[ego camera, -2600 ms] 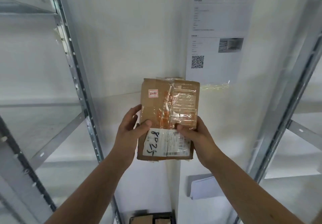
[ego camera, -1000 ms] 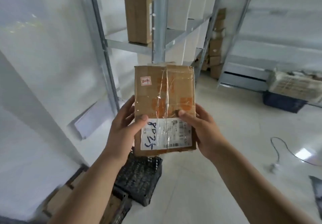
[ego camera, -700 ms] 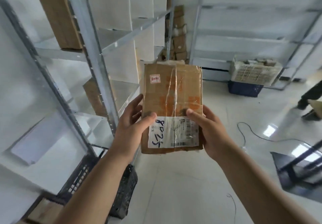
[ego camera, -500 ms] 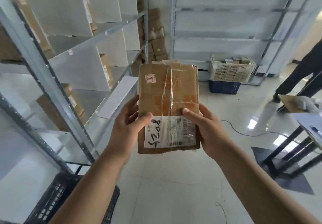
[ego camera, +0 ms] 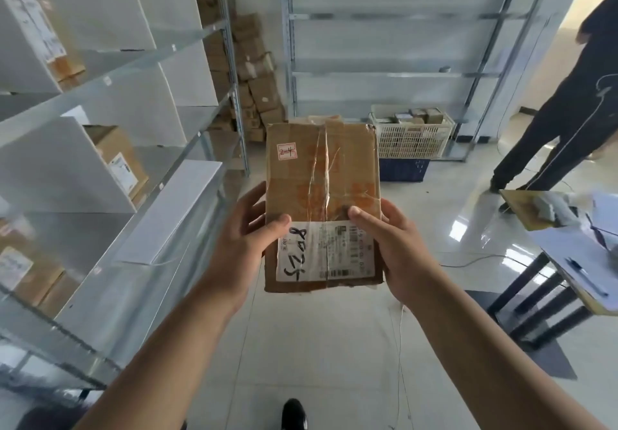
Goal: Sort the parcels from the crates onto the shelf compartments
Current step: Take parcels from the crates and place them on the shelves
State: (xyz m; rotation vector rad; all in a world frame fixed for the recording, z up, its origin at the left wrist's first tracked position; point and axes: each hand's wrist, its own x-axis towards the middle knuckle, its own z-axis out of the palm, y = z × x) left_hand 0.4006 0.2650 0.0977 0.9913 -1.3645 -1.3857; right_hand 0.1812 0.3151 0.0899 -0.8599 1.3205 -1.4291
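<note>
Here, parcel [ego camera: 322,175] between left hand [ego camera: 245,242], right hand [ego camera: 391,249]

person in dark clothes [ego camera: 582,105] far right | table [ego camera: 518,204] with papers [ego camera: 568,249], pen [ego camera: 583,276] | cable [ego camera: 475,261] on floor | black shoe [ego camera: 294,414] bottom edge

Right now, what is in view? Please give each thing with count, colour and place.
parcel: one, brown, white label, centre, held up.
shelving: one, grey, white dividers, left, holding brown boxes.
stacked boxes: many, brown, back corner.
rack: one, grey, back wall.
basket: one, white, atop blue crate, back.
another person: one, dark clothes, right.
table: one, tan top, right edge.
hands: left hand and right hand, gripping the parcel's lower sides.
</note>
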